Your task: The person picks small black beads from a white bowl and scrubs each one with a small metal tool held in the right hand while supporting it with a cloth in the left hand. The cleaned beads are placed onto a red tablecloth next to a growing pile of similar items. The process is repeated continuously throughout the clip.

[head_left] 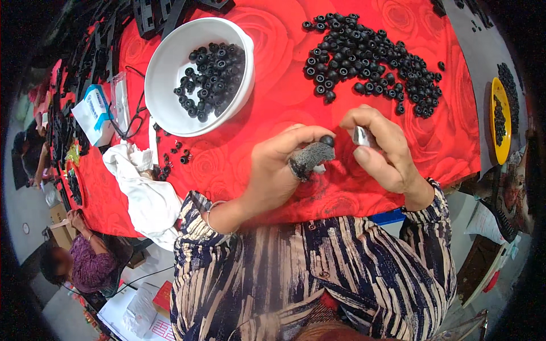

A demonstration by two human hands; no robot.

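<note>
My left hand (270, 170) pinches a small round black plastic part (326, 140) at its fingertips. A worn grey fabric cover (313, 157) wraps one or more of its fingers. Close by on the right, my right hand (389, 153) is closed on a small shiny metal piece (362, 136), perhaps a blade; its full shape is hidden by the fingers. The metal and the black part are a short gap apart. Beyond the right hand, a spread of similar black parts (364, 59) lies on the red cloth. More of them (213, 74) sit in a white bowl (162, 85) beyond my left hand.
A red rose-patterned cloth (273, 51) covers the table. At left lie a white cloth (148, 199), black scraps (165, 167), glasses (132, 122) and a blue-white packet (94, 113). A yellow tray (496, 148) of black parts stands far right. Another person (94, 258) sits lower left.
</note>
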